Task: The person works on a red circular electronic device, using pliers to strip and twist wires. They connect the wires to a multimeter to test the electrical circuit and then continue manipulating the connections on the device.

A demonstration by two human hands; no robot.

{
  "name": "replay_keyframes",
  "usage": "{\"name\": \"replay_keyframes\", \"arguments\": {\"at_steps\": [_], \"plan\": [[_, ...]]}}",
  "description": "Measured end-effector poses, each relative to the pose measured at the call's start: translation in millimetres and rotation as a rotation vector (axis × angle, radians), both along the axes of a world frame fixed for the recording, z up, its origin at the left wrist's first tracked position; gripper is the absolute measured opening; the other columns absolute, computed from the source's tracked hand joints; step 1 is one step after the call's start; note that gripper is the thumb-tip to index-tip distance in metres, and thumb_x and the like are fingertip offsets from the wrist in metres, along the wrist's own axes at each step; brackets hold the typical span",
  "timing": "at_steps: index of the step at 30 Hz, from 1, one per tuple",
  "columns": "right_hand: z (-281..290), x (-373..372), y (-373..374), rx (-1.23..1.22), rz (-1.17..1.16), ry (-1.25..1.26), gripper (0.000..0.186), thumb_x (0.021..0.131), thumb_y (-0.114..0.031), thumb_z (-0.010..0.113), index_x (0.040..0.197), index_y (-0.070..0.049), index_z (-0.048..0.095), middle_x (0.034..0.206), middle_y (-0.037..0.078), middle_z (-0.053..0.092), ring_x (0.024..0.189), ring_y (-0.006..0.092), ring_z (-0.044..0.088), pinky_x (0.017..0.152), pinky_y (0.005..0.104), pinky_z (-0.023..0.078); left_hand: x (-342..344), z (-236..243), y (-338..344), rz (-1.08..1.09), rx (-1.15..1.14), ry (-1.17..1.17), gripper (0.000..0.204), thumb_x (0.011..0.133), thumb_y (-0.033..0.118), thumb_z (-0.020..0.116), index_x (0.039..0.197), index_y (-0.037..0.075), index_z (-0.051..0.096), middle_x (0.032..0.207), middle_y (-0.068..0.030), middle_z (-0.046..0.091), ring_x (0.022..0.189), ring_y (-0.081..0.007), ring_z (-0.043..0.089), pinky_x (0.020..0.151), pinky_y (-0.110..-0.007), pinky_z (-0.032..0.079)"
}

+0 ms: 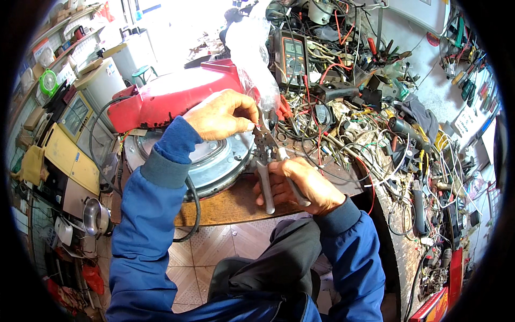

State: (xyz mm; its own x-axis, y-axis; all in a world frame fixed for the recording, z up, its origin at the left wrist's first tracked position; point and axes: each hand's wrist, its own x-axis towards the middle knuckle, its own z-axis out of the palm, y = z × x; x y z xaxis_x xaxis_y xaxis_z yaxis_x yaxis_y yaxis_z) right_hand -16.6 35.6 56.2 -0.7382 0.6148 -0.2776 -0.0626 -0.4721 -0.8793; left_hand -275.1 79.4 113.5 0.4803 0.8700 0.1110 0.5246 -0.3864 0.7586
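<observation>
My right hand (pixel 308 182) is wrapped round the grey handles of crimping pliers (pixel 264 180), which stand with their flat dark jaws pointing away from me. The handles are spread apart. Close to the jaw tips, my left hand (pixel 228 114) is closed in a pinch; what its fingertips hold is too small to make out. Beneath my left hand lies a round silvery metal appliance part (pixel 225 172) with a dark rim, at the front of the wooden table (pixel 228 206). Behind it sits a red plastic housing (pixel 177 96) with a pale round top.
A thick black cable (pixel 194 209) hangs over the table's front edge. Tangled wires and parts (pixel 343 129) heap up on the right, with a multimeter (pixel 293 56) at the back. Clear plastic bags (pixel 252 59) stand behind my hands. A metal pot (pixel 95 216) is at far left.
</observation>
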Motion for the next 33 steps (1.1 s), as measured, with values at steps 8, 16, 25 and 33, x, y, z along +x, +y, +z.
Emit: {"name": "replay_keyframes", "arguments": {"at_steps": [8,16,25,33], "plan": [[-9.0,6.8,15.1,-0.001,0.051,0.041,0.034,0.103,-0.027,0.053,0.117,0.003,0.061,0.098,0.02,0.072,0.079,0.0306,0.074,0.068,0.0432,0.061,-2.3,0.5,-0.4,0.008,0.042,0.039,0.012,0.089,-0.001,0.07,0.102,-0.001,0.071,0.094,-0.0025,0.07,0.089,-0.0112,0.062,0.083,-0.029,0.052],[-14.5,7.9,16.7,-0.012,0.027,0.086,0.036,0.103,-0.026,0.052,0.118,0.005,0.062,0.098,0.02,0.072,0.082,0.0316,0.075,0.072,0.0423,0.062,-0.3,2.7,-2.1,0.031,0.0,0.014,0.011,0.09,0.0,0.069,0.102,-0.001,0.07,0.091,-0.0008,0.067,0.085,-0.01,0.059,0.079,-0.028,0.051],[-6.7,5.0,16.3,-0.007,0.029,0.037,0.033,0.102,-0.025,0.054,0.112,0.005,0.064,0.087,0.015,0.071,0.07,0.0255,0.071,0.061,0.0362,0.057,-3.2,-0.3,-1.0,0.007,0.023,-0.011,0.011,0.092,0.001,0.071,0.103,0.0,0.071,0.092,-0.0011,0.068,0.087,-0.0104,0.061,0.081,-0.028,0.052],[-13.5,9.0,20.1,0.03,0.022,0.052,0.034,0.102,-0.026,0.056,0.112,0.005,0.065,0.083,0.013,0.069,0.062,0.0231,0.067,0.056,0.0339,0.054,-5.7,2.7,-1.1,0.031,-0.039,-0.082,0.013,0.089,0.006,0.073,0.1,-0.001,0.073,0.088,-0.0075,0.074,0.085,-0.0135,0.067,0.08,-0.032,0.054]]}}
